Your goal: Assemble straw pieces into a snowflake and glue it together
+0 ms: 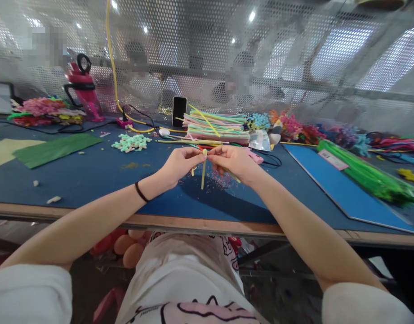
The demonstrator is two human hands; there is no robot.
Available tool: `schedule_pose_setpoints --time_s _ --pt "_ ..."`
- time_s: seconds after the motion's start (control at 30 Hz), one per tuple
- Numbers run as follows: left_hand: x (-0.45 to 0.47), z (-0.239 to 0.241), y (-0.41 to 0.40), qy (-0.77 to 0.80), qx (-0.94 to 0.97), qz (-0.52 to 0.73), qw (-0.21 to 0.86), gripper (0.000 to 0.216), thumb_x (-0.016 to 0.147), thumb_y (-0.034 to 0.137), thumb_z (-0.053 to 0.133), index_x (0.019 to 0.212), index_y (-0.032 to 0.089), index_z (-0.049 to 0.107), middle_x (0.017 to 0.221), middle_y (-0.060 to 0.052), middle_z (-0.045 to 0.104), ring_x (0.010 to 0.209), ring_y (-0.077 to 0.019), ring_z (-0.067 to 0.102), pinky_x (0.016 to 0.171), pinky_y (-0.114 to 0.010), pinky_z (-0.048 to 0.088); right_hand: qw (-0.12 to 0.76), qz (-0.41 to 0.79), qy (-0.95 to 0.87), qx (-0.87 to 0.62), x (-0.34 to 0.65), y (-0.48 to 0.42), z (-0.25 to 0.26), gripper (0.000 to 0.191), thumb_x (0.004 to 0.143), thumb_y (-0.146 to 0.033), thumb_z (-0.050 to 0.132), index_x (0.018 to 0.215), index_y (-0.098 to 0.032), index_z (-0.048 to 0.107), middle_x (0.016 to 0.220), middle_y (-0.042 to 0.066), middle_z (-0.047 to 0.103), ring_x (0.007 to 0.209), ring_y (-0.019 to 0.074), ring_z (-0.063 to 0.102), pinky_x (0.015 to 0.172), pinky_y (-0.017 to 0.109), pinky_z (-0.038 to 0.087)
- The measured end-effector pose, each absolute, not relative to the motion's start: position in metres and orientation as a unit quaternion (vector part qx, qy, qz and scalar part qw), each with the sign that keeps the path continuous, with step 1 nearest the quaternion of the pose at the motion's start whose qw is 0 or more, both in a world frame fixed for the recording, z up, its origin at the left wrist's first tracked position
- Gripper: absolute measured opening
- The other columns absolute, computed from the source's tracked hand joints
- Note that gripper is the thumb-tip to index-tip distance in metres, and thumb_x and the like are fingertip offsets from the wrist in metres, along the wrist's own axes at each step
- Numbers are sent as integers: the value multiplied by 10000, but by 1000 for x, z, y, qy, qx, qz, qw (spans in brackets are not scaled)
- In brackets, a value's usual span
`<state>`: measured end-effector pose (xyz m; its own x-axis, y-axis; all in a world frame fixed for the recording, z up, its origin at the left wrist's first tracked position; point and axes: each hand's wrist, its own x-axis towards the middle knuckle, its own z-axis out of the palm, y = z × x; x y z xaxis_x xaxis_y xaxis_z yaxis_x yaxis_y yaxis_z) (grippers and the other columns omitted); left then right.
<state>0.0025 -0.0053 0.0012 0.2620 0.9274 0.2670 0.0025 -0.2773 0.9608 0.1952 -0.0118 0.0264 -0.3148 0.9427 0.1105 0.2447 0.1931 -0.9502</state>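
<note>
Both hands meet above the middle of the table's near half. My left hand (184,164) is closed in a pinch on a pale yellow pipe cleaner (203,175), whose straight end hangs down below the fingertips. A small bent knob of it shows between the two thumbs. My right hand (234,163) pinches at the same spot, and a yellowish length also sticks out under its palm. Just behind the hands lies a large stack of pastel pipe cleaners (215,125). Mint-green bent pieces (131,142) form a small heap to the left.
A phone (179,111) stands upright behind the hands. A pink bottle (87,92) is at the back left, near green felt sheets (56,149). On the right lie a blue board (345,184) and a bag of green pipe cleaners (368,173). A perforated metal screen (207,49) closes the back.
</note>
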Motion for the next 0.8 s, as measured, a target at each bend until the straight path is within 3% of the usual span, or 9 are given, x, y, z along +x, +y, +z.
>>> schedule_pose_setpoints --time_s 0.13,0.27,0.4,0.57,0.7,0.8 --pt "1 4 -6 361 629 496 478 303 717 427 790 820 147 733 667 22 585 552 -67 412 520 -233 283 333 559 -623 -435 195 -14 30 285 822 -415 726 718 -170 625 572 2 606 420 98 490 401 243 373" --pt "0 6 -6 349 624 503 485 273 732 416 781 786 160 707 646 31 556 550 -68 401 517 -231 275 347 658 -538 -397 195 -12 32 178 822 -324 677 750 -163 657 616 -4 570 499 102 482 470 246 418" --pt "-1 7 -5 354 625 510 473 231 751 386 759 803 165 715 667 18 582 551 -72 400 513 -236 279 343 706 -503 -362 197 -12 34 104 777 -250 714 837 -165 703 729 9 633 614 115 544 597 255 485" --pt "0 9 -6 350 623 520 467 210 757 361 750 818 162 724 685 7 608 544 -68 399 506 -236 273 370 670 -530 -365 197 -12 30 295 645 -282 909 864 -181 739 832 5 693 727 109 607 710 259 505" --pt "1 9 -10 338 620 522 479 237 754 383 768 804 157 715 689 14 594 547 -62 406 506 -229 279 421 585 -582 -377 196 -7 21 372 558 -389 954 757 -174 725 717 -20 631 672 99 550 648 248 453" --pt "2 9 -11 334 612 524 489 269 734 397 795 815 154 717 708 16 600 556 -58 418 511 -223 296 465 493 -630 -379 195 -5 19 404 577 -445 936 779 -164 727 730 -8 645 653 96 512 636 260 414"
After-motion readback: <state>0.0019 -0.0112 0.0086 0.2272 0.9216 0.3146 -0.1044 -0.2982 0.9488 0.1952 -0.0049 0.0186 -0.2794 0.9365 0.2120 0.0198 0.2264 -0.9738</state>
